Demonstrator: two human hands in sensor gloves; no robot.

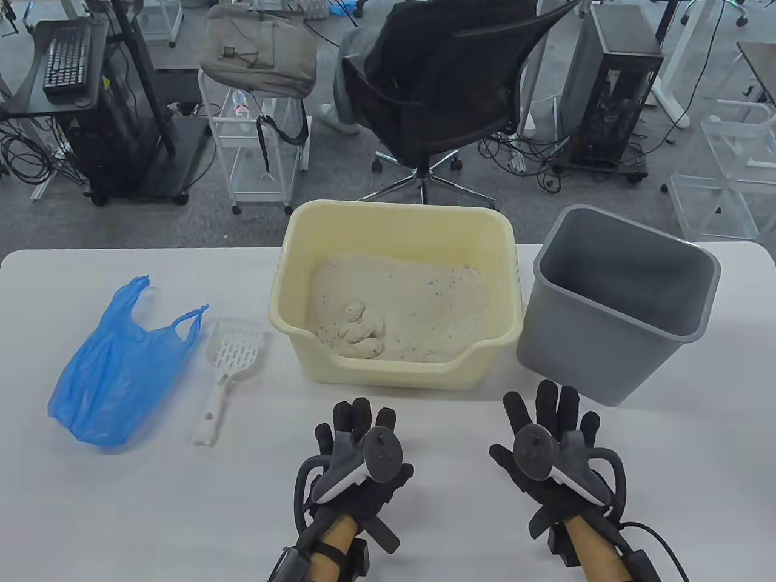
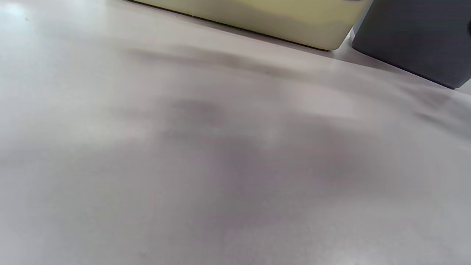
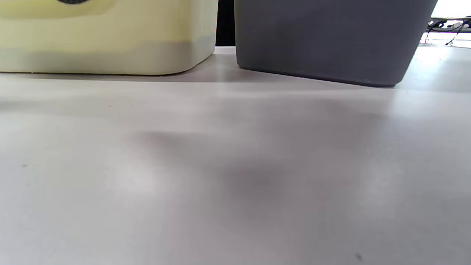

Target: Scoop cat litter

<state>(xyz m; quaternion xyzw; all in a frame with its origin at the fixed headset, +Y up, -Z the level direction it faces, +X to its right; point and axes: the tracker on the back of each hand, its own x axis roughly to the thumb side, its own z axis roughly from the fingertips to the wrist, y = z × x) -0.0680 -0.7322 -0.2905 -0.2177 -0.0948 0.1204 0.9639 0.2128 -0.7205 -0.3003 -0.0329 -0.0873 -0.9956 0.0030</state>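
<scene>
A cream litter box (image 1: pixel 285 303) stands at the table's middle, with pale litter and a clump (image 1: pixel 362 330) near its front lip. A white slotted scoop (image 1: pixel 227 373) lies on the table left of the box. A blue plastic bag (image 1: pixel 118 370) lies further left. A grey bin (image 1: pixel 624 303) stands right of the box. My left hand (image 1: pixel 354 433) and right hand (image 1: pixel 548 418) are both flat, fingers spread, over the table in front of the box, holding nothing. The wrist views show the box wall (image 2: pixel 279 22) (image 3: pixel 110 44) and the bin wall (image 2: pixel 415 36) (image 3: pixel 323 40); no fingers appear there.
The white table (image 1: pixel 91 521) carries everything. Behind its far edge stand a black office chair (image 1: pixel 442 91), a white cart with a bag (image 1: pixel 257 121) and a computer tower (image 1: pixel 612 91).
</scene>
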